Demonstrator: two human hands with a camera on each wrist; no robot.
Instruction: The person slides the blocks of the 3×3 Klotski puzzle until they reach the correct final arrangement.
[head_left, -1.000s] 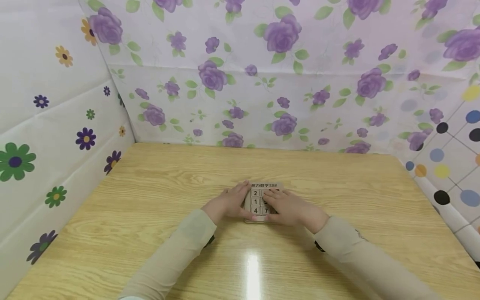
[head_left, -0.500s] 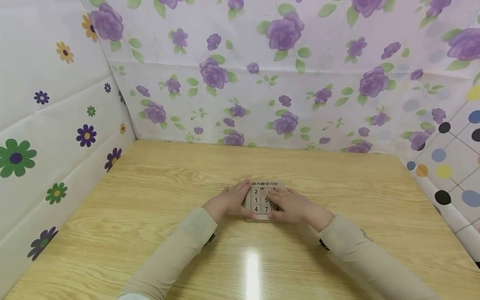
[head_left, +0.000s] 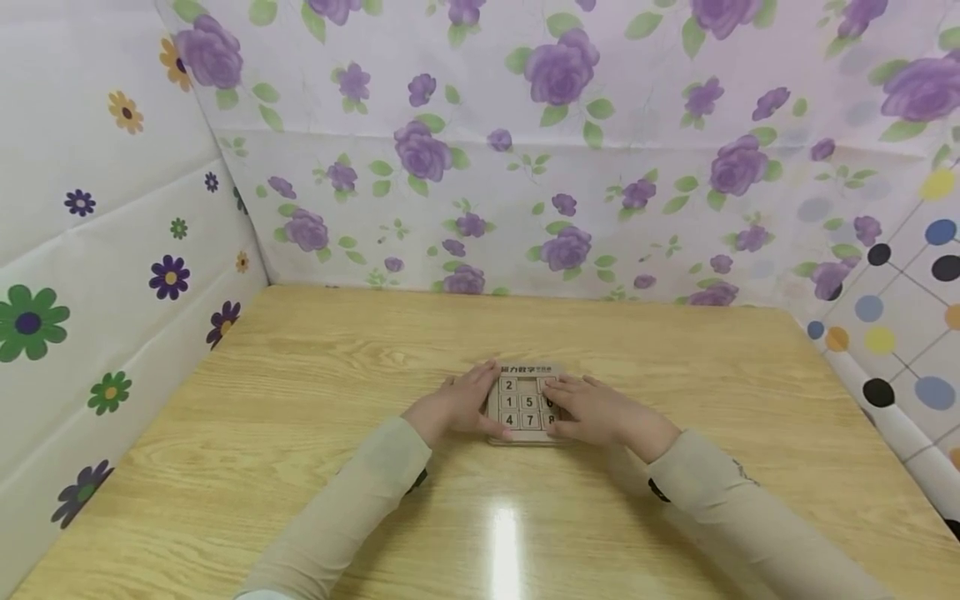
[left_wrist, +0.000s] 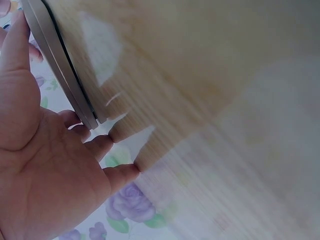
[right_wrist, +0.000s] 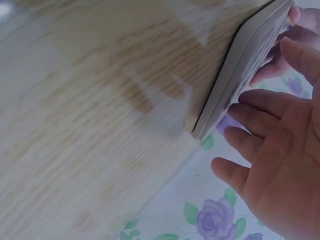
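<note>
On the left, a white cloth (head_left: 112, 242) with coloured daisies runs down to the surface (head_left: 337, 350), and the left sleeve (head_left: 337, 508) reaches in from the near edge, a dark band (head_left: 418, 481) at its cuff. The left hand (head_left: 459, 407) holds the board (head_left: 528, 436): its grip clasps the left side, thumb on the near edge, fingers along to the far corner. The board lies flat near the middle of the surface, dark lettering (head_left: 525, 369) across its far strip. Its left column reads 2, 1, 4 from far to near; the middle column has a recess (head_left: 528, 386), then 5 and 7; the right column has a tile partly hidden by fingers, then 6 and 8, both partly covered. The right hand (head_left: 603, 415) lies over the board's right side, its grip loosely spread, fingertips by the far right tile, thumb beside the 8. Farther right come the right sleeve (head_left: 750, 508) and a dotted cloth (head_left: 911, 350). Rose-patterned cloth (head_left: 517, 183) spans the back.
</note>
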